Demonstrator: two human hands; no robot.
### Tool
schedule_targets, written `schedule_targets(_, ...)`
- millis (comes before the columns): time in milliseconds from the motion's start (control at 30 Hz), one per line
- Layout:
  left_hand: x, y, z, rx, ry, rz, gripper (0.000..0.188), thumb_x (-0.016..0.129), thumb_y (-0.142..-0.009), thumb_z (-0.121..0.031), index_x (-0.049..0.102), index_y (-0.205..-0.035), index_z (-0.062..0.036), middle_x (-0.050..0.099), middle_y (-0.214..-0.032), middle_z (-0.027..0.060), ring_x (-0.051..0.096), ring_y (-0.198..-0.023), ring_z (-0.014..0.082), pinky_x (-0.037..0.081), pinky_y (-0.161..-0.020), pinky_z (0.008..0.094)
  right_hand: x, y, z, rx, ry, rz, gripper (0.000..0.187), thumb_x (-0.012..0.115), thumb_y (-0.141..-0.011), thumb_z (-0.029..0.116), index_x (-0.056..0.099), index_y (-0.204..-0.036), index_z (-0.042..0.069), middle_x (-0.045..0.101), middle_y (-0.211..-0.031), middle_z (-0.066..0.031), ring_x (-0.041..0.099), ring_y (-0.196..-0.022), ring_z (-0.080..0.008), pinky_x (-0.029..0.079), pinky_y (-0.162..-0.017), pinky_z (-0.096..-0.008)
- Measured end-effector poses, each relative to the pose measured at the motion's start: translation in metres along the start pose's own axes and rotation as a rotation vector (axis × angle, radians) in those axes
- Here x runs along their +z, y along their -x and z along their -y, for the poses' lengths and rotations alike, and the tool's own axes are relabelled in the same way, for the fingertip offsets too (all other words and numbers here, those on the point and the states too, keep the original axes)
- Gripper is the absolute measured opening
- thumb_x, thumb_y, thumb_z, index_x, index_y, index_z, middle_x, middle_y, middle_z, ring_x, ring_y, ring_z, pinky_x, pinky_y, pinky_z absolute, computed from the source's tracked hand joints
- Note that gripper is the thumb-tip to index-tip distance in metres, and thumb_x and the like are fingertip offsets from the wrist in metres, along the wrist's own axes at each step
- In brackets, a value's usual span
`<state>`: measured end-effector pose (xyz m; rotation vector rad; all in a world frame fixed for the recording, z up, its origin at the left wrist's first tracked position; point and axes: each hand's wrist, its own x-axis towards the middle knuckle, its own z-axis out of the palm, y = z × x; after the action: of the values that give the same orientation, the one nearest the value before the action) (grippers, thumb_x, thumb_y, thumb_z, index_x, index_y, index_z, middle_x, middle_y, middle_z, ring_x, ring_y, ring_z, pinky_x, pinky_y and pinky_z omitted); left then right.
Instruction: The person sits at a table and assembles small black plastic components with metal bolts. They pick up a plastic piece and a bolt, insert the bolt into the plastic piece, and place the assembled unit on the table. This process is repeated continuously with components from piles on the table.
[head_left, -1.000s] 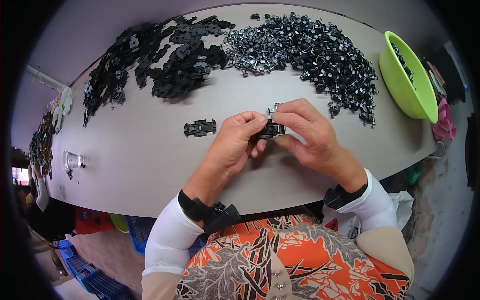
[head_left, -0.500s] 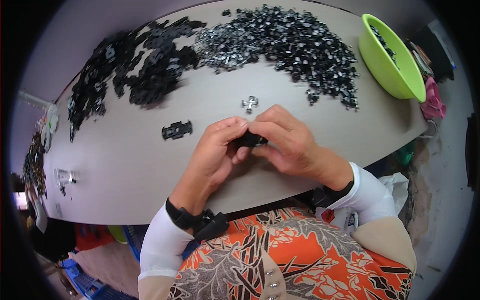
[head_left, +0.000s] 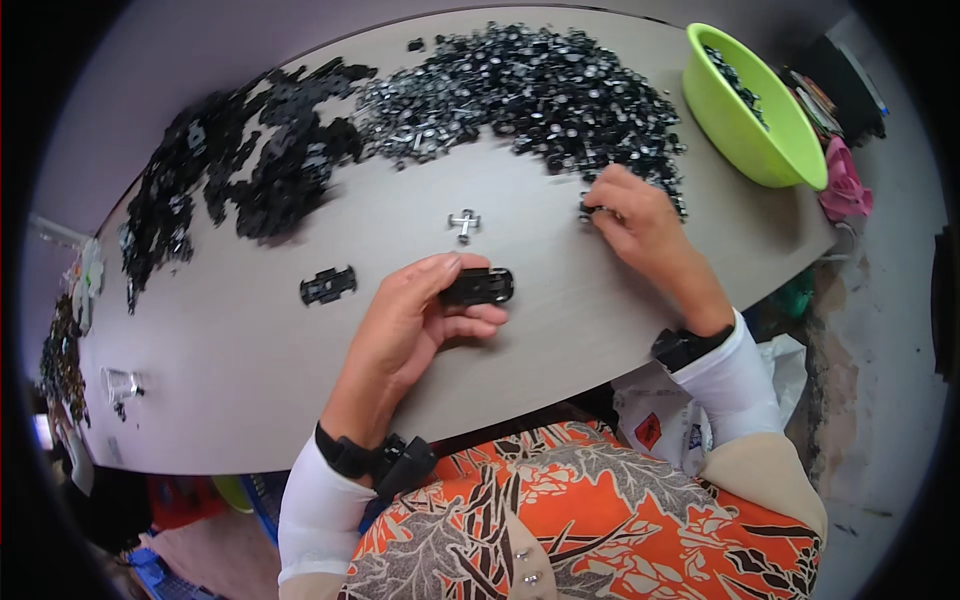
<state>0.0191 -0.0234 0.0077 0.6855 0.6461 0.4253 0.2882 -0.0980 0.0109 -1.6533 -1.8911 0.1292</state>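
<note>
My left hand [head_left: 408, 315] is closed on a black plastic toy-car chassis [head_left: 483, 287], with the thumb on top and the fingers beneath. Away to the right, my right hand [head_left: 640, 215] pinches a small dark wheel-and-axle piece [head_left: 590, 211] at the near edge of a big heap of wheel axles [head_left: 570, 95]; the fingers partly hide it. Beyond the left hand, two silver axles with black wheels lie in a cross [head_left: 464, 225]. Another black chassis [head_left: 328, 286] rests on the table, left of that hand.
A heap of black chassis parts [head_left: 290, 185] spreads over the far left of the table [head_left: 240, 370]. At the far right stands a lime-green basin [head_left: 790, 150] holding more parts. A clear cup [head_left: 120, 383] sits at the left; another person's arm [head_left: 75, 450] shows at the left rim.
My right hand has left the chassis and moved right to the axle heap. My left hand still holds the chassis, now more exposed. The whole view has shifted slightly.
</note>
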Motion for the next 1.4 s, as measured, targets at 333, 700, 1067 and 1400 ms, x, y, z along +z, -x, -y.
schedule_targets(333, -0.010, -0.002, 0.012, -0.046, 0.237, 0.121, 0.028, 0.045, -0.098, -0.020, 0.054, -0.104, 0.0062, 0.062, -0.100, 0.0186, 0.066, -0.086, 0.0321, 0.059, -0.077, 0.0412, 0.042, -0.005, 0.091, -0.242, -0.288, 0.023, 0.017, 0.059, -0.071, -0.007, 0.060, -0.086, 0.001, 0.054, -0.084, -0.0103, 0.058, -0.065, -0.0259, 0.048, -0.055, -0.0344)
schedule_targets(700, -0.011, 0.002, 0.015, 0.074, 0.078, 0.104, 0.023, 0.051, -0.096, -0.020, 0.056, -0.096, 0.0024, 0.063, -0.094, 0.0128, 0.067, -0.083, 0.0240, 0.059, -0.074, 0.0365, 0.047, -0.006, 0.098, -0.208, -0.300, 0.040, 0.013, 0.058, -0.069, -0.008, 0.058, -0.079, 0.000, 0.050, -0.080, -0.0113, 0.056, -0.061, -0.0280, 0.046, -0.052, -0.0366)
schedule_targets(1067, -0.005, 0.025, 0.006, 0.171, -0.177, 0.029, 0.015, 0.062, -0.085, -0.009, 0.049, -0.079, -0.0042, 0.058, -0.076, 0.0047, 0.060, -0.066, 0.0128, 0.053, -0.060, 0.0265, 0.051, -0.007, 0.111, -0.302, -0.393, 0.065, 0.033, 0.062, -0.071, -0.003, 0.052, -0.101, 0.005, 0.049, -0.083, -0.0115, 0.057, -0.069, -0.0313, 0.049, -0.056, -0.0389)
schedule_targets(1400, -0.038, 0.130, 0.017, 0.346, -0.274, -0.458, 0.023, 0.063, -0.073, 0.003, 0.042, -0.075, -0.0062, 0.056, -0.067, 0.0093, 0.052, -0.047, 0.0126, 0.042, -0.041, 0.0237, 0.021, -0.024, 0.051, -0.114, -0.299, 0.043, 0.022, 0.059, -0.073, -0.007, 0.059, -0.093, 0.001, 0.059, -0.087, -0.0095, 0.061, -0.066, -0.0207, 0.048, -0.056, -0.0278)
